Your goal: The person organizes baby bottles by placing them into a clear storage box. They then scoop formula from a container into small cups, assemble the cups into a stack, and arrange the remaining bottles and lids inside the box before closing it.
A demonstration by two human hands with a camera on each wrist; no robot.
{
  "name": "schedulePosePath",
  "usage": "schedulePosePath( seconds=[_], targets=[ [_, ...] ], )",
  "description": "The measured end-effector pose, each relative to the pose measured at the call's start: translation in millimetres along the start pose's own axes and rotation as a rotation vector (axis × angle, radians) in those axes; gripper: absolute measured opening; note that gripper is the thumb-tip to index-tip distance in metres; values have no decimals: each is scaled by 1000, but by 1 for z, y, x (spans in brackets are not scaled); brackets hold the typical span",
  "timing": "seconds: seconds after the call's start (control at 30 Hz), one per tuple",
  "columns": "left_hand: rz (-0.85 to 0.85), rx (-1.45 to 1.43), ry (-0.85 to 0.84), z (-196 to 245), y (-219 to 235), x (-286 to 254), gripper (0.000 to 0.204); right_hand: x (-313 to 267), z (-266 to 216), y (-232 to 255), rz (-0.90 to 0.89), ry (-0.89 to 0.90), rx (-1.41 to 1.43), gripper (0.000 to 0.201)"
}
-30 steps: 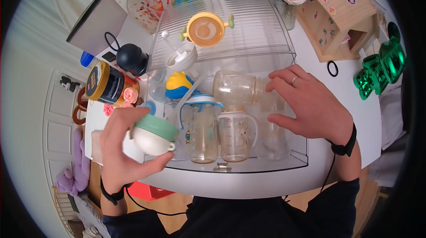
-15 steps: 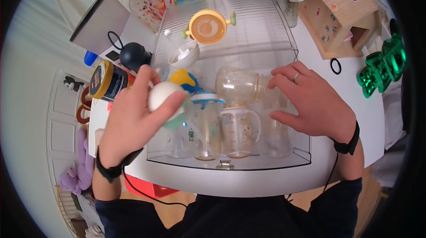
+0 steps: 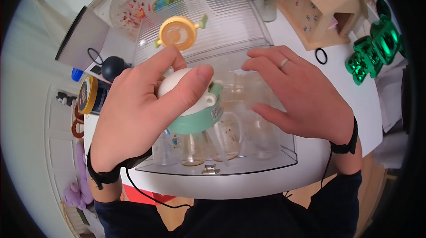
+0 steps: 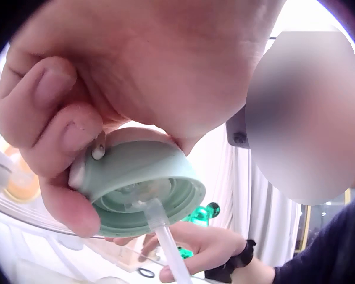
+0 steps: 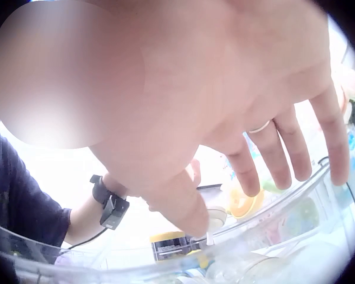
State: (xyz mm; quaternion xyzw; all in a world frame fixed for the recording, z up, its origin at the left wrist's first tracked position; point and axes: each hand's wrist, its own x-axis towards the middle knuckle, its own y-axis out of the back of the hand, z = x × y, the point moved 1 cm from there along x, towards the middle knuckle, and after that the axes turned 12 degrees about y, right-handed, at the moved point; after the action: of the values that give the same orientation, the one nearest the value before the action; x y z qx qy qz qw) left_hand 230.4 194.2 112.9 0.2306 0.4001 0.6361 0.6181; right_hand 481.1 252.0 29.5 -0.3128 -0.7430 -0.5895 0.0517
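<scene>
My left hand (image 3: 137,105) pinches a white domed lid with a green rim (image 3: 193,122), tilted above the clear bottles. Seen in the left wrist view, the green lid (image 4: 148,183) has its underside showing and a translucent straw (image 4: 170,248) hanging from it. My right hand (image 3: 301,91) hovers over the right side of the clear bin, fingers spread and holding nothing. Below the hands, clear bottles (image 3: 193,149) stand in the bin (image 3: 248,168); a handled one (image 3: 228,138) is among them. The right wrist view shows the right palm (image 5: 213,77) with fingers extended.
On the ribbed clear cover (image 3: 222,11) lies a yellow ring-shaped piece with green handles (image 3: 177,33). A yellow-lidded jar (image 3: 88,95) and a dark round object (image 3: 113,67) stand left. At right are a wooden house (image 3: 319,11), black ring (image 3: 321,56) and green shiny figure (image 3: 377,43).
The left hand has carried the lid rightward over the bottles and turned it so the dome faces up and the straw hangs down. The right hand stays raised with fingers spread; the head view has shifted.
</scene>
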Motion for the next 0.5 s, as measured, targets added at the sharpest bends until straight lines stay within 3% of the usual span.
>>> schedulePosePath(
  seconds=[0.07,0.13,0.2,0.33,0.5],
  targets=[
    [-129,-134,-33,5,-5,11,31,-2,-1,5,29,9,-73,45],
    [-103,12,-2,14,-15,24,34,-2,0,8,77,-30,-76,41],
    [-8,239,11,22,-30,27,38,-2,1,11,129,-44,-80,38],
    [220,328,-191,6,-67,41,58,-4,3,14,144,-90,-83,32],
    [299,479,-261,1,-79,41,56,-6,3,7,92,-88,-122,22]
  ],
)
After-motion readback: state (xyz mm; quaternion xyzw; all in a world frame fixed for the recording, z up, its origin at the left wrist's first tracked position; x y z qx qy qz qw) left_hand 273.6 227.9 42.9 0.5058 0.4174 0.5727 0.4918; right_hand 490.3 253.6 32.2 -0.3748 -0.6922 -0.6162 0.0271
